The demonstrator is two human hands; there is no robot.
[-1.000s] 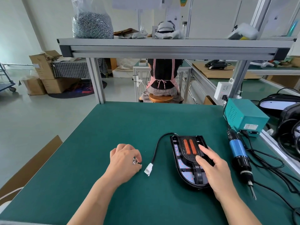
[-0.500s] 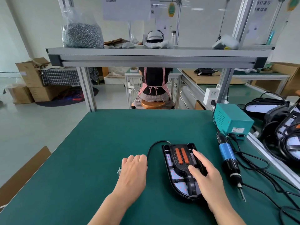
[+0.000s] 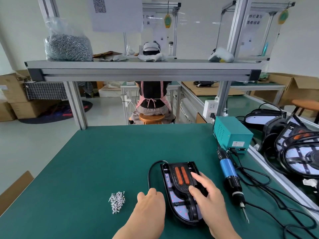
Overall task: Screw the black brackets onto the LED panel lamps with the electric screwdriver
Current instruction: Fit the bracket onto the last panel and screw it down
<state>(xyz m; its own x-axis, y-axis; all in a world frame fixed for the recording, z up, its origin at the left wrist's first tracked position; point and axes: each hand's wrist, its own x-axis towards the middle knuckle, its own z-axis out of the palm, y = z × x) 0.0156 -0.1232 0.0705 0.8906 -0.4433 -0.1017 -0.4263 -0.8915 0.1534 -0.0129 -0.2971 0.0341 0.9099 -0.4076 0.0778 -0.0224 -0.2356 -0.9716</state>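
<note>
An LED panel lamp (image 3: 170,200) lies face down on the green mat, with a black bracket (image 3: 179,188) with two orange strips on its back. My right hand (image 3: 208,197) rests on the bracket's right side, fingers straight. My left hand (image 3: 151,204) lies palm down against the lamp's left edge, over the end of the lamp's black cable (image 3: 150,171); its fingertips are hidden. A small heap of silver screws (image 3: 117,202) lies on the mat left of that hand. The blue electric screwdriver (image 3: 230,178) lies right of the lamp, tip toward me, untouched.
A teal power box (image 3: 233,135) stands behind the screwdriver, its cords trailing over the mat's right side. More lamps (image 3: 296,156) are stacked beyond the right rail. A shelf (image 3: 143,69) overhead carries a bag of screws (image 3: 67,47). A person sits on a stool beyond the bench.
My left hand let go of the screws, which now lie in a heap, and moved right to the lamp's left edge. The right hand stayed on the bracket. The view tilted up.
</note>
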